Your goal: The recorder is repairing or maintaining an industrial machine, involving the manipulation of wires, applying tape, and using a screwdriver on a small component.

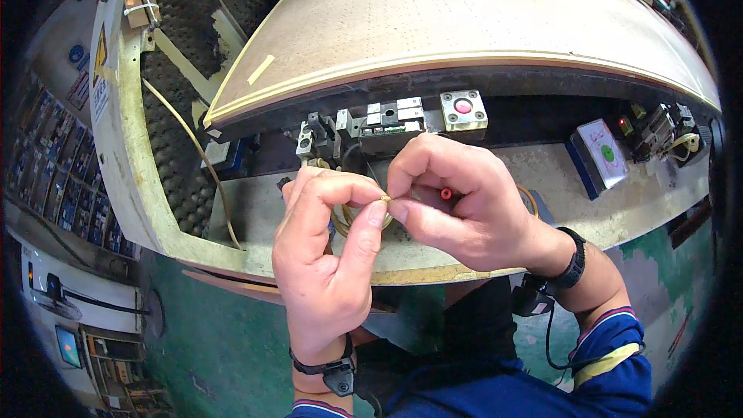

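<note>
My left hand [329, 251] is closed, its thumb and forefinger pinching a small yellowish piece [385, 199], possibly the end of a thin tube. From the other side my right hand [468, 205] meets it, thumb and forefinger pinched at the same piece. A slim thing with a round red end [446, 193] pokes out among the curled fingers of my right hand; the rest of it is hidden. Loops of yellowish tube [339, 223] hang below and behind both hands.
Behind my hands, a metal block with a pink round centre [463, 107] stands beside metal clamp parts [391, 114]. A blue-sided box with a green spot [606, 156] and another mechanism [664, 135] are at the right. A large pale board [464, 11] spans the back.
</note>
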Motion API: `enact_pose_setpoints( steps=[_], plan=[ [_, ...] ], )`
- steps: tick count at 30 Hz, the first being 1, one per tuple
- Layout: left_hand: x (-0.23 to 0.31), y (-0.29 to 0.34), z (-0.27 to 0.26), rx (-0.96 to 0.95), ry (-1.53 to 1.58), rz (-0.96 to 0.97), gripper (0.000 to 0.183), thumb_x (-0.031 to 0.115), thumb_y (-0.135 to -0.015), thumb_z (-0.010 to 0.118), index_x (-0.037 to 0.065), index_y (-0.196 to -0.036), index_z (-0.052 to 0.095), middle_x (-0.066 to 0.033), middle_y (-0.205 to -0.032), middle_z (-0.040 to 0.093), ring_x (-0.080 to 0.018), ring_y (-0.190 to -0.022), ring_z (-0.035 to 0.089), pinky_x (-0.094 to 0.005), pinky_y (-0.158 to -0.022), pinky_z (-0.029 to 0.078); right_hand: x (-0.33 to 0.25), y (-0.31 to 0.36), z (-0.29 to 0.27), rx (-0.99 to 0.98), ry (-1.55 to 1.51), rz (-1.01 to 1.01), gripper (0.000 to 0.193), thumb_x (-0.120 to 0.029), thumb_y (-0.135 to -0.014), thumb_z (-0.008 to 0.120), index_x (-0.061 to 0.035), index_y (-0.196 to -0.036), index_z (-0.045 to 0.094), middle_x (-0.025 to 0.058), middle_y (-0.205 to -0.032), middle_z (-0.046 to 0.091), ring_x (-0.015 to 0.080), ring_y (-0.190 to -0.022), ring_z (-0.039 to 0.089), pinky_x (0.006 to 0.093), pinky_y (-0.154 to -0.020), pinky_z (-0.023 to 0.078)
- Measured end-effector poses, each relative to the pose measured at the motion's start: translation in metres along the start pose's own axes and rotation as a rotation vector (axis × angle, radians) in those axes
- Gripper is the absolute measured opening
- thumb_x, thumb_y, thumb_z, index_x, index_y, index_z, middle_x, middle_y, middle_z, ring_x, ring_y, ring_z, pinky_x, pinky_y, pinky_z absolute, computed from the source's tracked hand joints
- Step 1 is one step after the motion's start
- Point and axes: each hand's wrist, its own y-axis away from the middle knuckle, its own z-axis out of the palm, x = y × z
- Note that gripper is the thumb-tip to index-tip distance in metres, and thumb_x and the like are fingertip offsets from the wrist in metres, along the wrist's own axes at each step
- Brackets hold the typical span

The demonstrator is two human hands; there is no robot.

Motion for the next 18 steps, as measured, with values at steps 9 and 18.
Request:
enact_pose_setpoints(
  steps=[9,18],
  plan=[
    [0.0014,-0.0017,0.0002,-0.002,-0.113,0.056,0.013,-0.002,-0.093,0.076,0.005,-0.102,0.071,-0.0069,-0.098,0.073,-0.0257,-0.093,0.062,-0.0385,-0.093,0.045,-0.0006,-0.0038,0.0013,0.125,0.362,-0.318,0.020,0.002,-0.089,0.081,-0.0039,-0.104,0.069,0.0110,-0.094,0.073,0.0272,-0.082,0.076,0.0368,-0.072,0.061],
    [0.0023,-0.0043,-0.0006,-0.031,-0.229,0.142,0.017,-0.003,-0.087,0.079,0.006,-0.100,0.073,-0.0072,-0.095,0.074,-0.0282,-0.092,0.062,-0.0404,-0.091,0.046,-0.0027,-0.0047,-0.0016,0.090,0.407,-0.328,0.019,0.003,-0.086,0.080,-0.0053,-0.099,0.069,0.0095,-0.089,0.072,0.0282,-0.078,0.075,0.0381,-0.070,0.060]
  ],
)
